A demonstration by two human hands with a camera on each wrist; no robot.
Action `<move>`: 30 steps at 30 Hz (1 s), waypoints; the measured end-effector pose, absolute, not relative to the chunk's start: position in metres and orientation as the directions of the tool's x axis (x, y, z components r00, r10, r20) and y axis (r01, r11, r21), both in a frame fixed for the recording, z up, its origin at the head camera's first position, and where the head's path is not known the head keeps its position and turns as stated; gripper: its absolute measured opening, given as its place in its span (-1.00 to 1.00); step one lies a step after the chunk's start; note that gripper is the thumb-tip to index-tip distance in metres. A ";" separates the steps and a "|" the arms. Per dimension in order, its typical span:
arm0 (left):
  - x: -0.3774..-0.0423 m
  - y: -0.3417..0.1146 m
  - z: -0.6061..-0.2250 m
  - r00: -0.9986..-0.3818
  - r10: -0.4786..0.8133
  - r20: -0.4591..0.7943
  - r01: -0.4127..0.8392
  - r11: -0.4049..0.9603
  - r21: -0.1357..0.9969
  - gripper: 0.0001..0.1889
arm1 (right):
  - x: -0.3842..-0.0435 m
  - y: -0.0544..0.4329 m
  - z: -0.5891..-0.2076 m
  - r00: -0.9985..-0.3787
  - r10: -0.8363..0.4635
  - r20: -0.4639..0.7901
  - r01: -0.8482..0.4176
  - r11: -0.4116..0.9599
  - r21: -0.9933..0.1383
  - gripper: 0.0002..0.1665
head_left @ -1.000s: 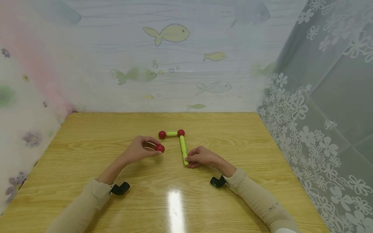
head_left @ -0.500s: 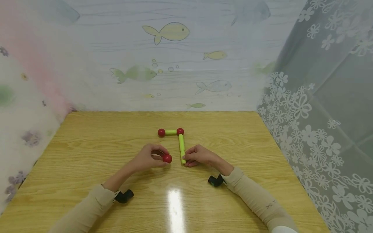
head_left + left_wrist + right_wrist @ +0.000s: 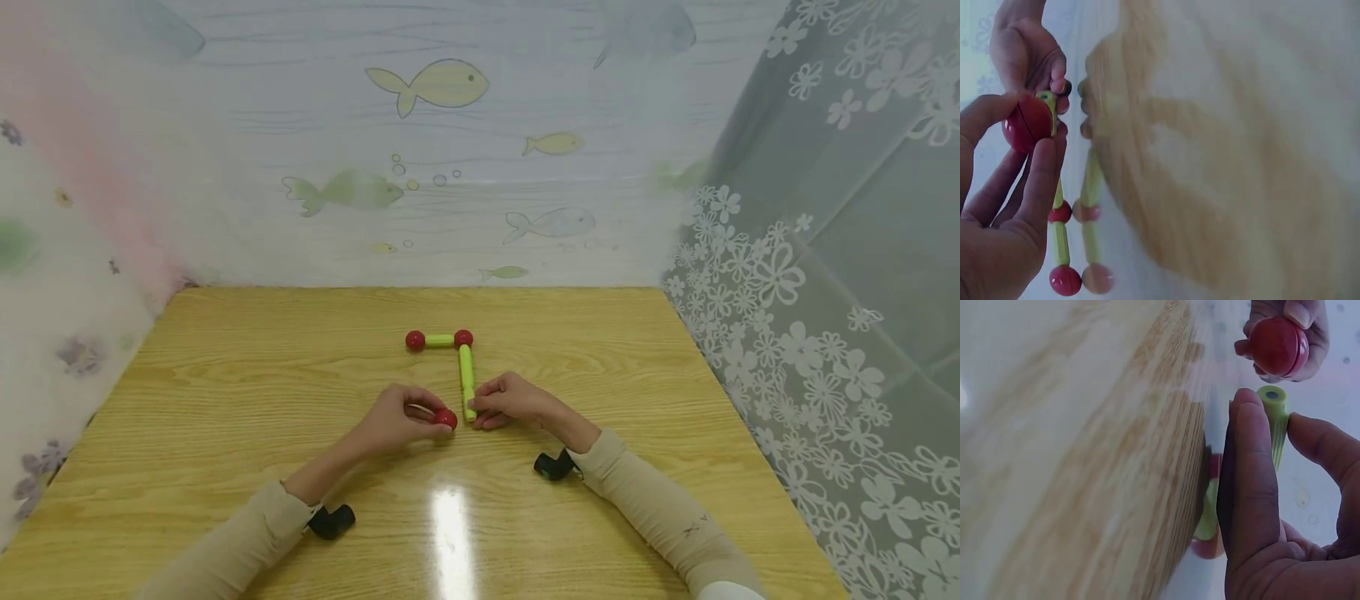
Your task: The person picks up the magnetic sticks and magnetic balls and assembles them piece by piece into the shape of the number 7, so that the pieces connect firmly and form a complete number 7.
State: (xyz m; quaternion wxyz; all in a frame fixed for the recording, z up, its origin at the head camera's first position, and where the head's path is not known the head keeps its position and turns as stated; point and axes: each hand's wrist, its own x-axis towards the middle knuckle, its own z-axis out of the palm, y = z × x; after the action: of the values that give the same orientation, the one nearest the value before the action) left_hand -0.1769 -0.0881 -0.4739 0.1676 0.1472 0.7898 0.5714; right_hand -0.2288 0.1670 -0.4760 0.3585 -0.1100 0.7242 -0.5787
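Observation:
My left hand (image 3: 397, 421) pinches a red ball (image 3: 446, 418) between thumb and fingers. Just right of it, my right hand (image 3: 513, 400) pinches the near end of a yellow-green stick (image 3: 467, 367). A dark round spot shows in this stick's end face (image 3: 1272, 395) in the right wrist view. The stick's far end meets a second red ball (image 3: 463, 338), joined by a short yellow-green stick (image 3: 439, 341) to a third red ball (image 3: 416, 340). In the head view a small gap separates the held ball from the stick's near end.
All of this is on a wood-grain table (image 3: 247, 358). A fish-patterned curtain (image 3: 450, 208) stands along the back edge, with a flowered sheet (image 3: 75, 250) at the left and a lace-patterned one (image 3: 810, 333) at the right. Each wrist wears a small black camera (image 3: 332, 522).
My left hand has brought the red ball right and nearer to me, close to the stick's near end. The right hand keeps its pinch, and the stick's near end has shifted slightly left.

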 end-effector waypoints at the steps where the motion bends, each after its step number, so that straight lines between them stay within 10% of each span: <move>1: -0.176 -0.087 -0.474 -0.904 0.415 -0.104 0.030 0.303 0.952 -0.62 | -0.229 0.167 -0.476 -0.719 -0.573 -0.393 0.259 0.305 -0.917 -0.68; 30: -0.110 -0.023 -0.485 -0.968 0.249 -0.027 0.006 0.129 0.992 -0.65 | -0.207 0.185 -0.477 -0.682 -0.611 -0.402 0.236 0.337 -0.911 -0.64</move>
State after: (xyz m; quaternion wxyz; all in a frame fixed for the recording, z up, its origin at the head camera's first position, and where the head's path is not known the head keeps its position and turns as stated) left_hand -0.1104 -0.0227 -0.4850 0.0928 0.0852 0.7457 0.6543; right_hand -0.2073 0.1852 -0.4769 0.3771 -0.1292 0.7256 -0.5609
